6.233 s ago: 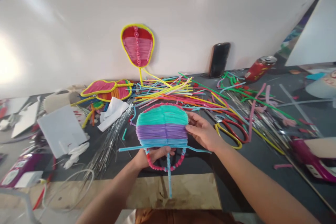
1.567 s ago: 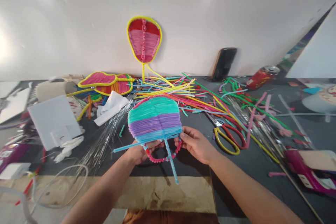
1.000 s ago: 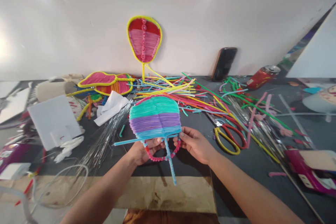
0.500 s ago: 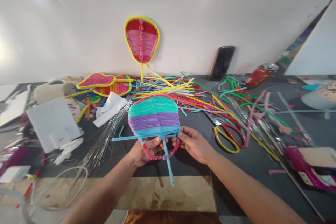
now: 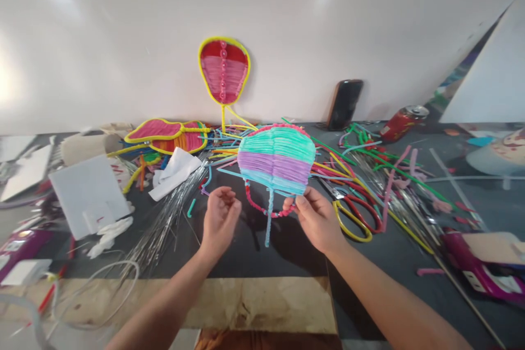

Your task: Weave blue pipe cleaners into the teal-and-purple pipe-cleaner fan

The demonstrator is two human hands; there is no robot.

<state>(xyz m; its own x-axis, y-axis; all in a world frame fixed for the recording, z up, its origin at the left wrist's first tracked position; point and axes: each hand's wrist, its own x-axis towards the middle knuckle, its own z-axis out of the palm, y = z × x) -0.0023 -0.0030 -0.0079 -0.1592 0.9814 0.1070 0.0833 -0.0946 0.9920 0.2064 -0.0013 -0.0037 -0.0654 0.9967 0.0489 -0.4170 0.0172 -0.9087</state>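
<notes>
My right hand (image 5: 319,220) pinches the lower right edge of a pipe-cleaner fan (image 5: 273,159), holding it up over the dark table. Green, purple and light blue bands cross the fan, and a twisted blue stem (image 5: 269,224) hangs from its bottom. Below the bands curves a red twisted loop (image 5: 252,203), partly hidden by my right fingers. A loose light blue end sticks out to the fan's left. My left hand (image 5: 221,216) is apart from the fan, palm turned inward, its fingers loosely curled and holding nothing.
Behind the fan lies a pile of coloured pipe cleaners (image 5: 229,142). Scissors (image 5: 356,219) rest at the right, near a phone (image 5: 345,104) and a can (image 5: 404,122). A red-and-pink fan (image 5: 213,79) leans on the white wall. Purple glue guns (image 5: 471,268) flank the table.
My left hand has let go of the fan and moved away to the left. My right hand has carried the fan up and to the right.
</notes>
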